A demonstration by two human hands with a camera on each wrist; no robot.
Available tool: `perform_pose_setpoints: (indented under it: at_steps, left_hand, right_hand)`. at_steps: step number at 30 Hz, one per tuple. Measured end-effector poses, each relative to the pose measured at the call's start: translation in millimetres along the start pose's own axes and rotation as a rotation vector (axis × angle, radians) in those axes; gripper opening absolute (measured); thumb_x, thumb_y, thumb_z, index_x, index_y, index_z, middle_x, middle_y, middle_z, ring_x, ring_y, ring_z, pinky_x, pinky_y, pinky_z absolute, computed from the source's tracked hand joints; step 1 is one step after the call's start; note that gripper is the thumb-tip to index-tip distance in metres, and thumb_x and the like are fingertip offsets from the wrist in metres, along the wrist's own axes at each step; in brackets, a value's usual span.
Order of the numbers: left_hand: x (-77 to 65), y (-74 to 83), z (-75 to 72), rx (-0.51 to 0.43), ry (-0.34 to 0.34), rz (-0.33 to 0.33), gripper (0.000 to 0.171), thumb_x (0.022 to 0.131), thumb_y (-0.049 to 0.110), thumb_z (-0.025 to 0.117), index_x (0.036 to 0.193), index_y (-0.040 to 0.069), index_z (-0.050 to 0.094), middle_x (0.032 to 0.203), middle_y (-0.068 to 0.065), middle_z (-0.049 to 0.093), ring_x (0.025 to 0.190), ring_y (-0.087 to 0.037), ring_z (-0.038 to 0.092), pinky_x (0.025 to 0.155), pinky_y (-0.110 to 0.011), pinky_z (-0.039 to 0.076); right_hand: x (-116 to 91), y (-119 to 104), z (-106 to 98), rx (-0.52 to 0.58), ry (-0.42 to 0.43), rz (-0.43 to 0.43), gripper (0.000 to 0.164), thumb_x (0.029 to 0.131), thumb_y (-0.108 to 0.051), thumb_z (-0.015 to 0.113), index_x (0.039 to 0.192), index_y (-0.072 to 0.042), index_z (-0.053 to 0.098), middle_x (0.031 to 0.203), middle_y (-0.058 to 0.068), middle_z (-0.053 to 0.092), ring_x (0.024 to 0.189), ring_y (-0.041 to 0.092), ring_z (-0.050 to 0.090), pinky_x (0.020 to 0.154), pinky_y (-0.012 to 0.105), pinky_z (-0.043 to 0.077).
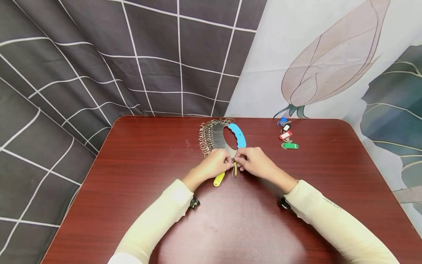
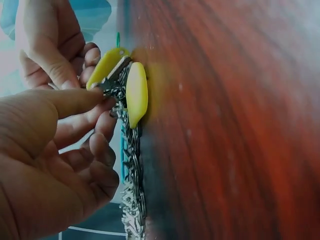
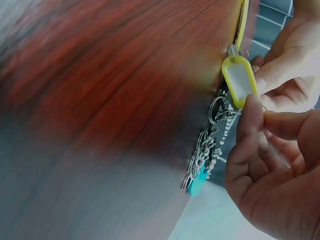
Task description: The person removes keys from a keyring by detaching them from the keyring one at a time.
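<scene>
One yellow key tag [image 3: 240, 80] is hanging at the near end of the blue-handled key holder [image 1: 218, 135]. My left fingers [image 2: 75, 102] are pinching a metal clasp [image 2: 107, 87]; my right fingers [image 3: 250, 117], the tag's end. Apparently I am attaching it; the next move is demanding careful alignment.

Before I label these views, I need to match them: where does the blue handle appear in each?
Head: the blue handle sits just right of centre.
Left wrist: only a thin teal strip of the handle shows, left of centre.
Right wrist: a small teal patch of the handle, right of centre and low.
Shared landmark: the clustered metal rings, seen in all three.
</scene>
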State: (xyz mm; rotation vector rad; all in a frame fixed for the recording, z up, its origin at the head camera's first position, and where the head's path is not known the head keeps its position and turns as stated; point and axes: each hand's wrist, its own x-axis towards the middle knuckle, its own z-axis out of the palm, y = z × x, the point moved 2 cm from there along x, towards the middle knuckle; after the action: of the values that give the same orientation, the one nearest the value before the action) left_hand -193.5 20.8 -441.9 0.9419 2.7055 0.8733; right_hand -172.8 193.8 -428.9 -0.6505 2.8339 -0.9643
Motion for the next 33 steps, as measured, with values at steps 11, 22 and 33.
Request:
perform_pose_setpoints:
  at_steps: [11, 22, 33]
  left_hand:
    - [3.3, 0.0, -0.2, 0.007, 0.169, 0.011, 0.017, 0.077, 0.003, 0.072, 0.065, 0.015, 0.074, 0.068, 0.004, 0.070, 0.068, -0.011, 0.066, 0.067, -0.022, 0.052]
    - [2.2, 2.2, -0.6, -0.022, 0.173, -0.014, 0.018, 0.082, 0.007, 0.076, 0.066, 0.015, 0.073, 0.069, 0.004, 0.067, 0.068, -0.009, 0.060, 0.065, -0.019, 0.047]
    - [0.4, -2.2, -2.9, -0.151, 0.086, -0.041, 0.011, 0.086, 0.010, 0.076, 0.075, 0.012, 0.077, 0.069, 0.005, 0.070, 0.064, -0.002, 0.058, 0.067, -0.017, 0.048]
  right_hand:
    - [3.2, 1.0, 1.0, 0.024, -0.006, 0.113, 0.012, 0.085, -0.008, 0.064, 0.077, -0.017, 0.066, 0.058, -0.009, 0.064, 0.056, 0.005, 0.063, 0.055, 0.024, 0.045]
    - [4.4, 2.7, 2.0, 0.016, -0.036, 0.081, 0.012, 0.096, -0.010, 0.060, 0.086, -0.015, 0.065, 0.064, -0.008, 0.067, 0.057, 0.005, 0.065, 0.058, 0.025, 0.050]
    - [1.6, 2.1, 0.1, 0.011, -0.044, -0.003, 0.016, 0.103, -0.012, 0.061, 0.089, -0.013, 0.070, 0.068, -0.001, 0.070, 0.064, 0.012, 0.069, 0.062, 0.024, 0.049]
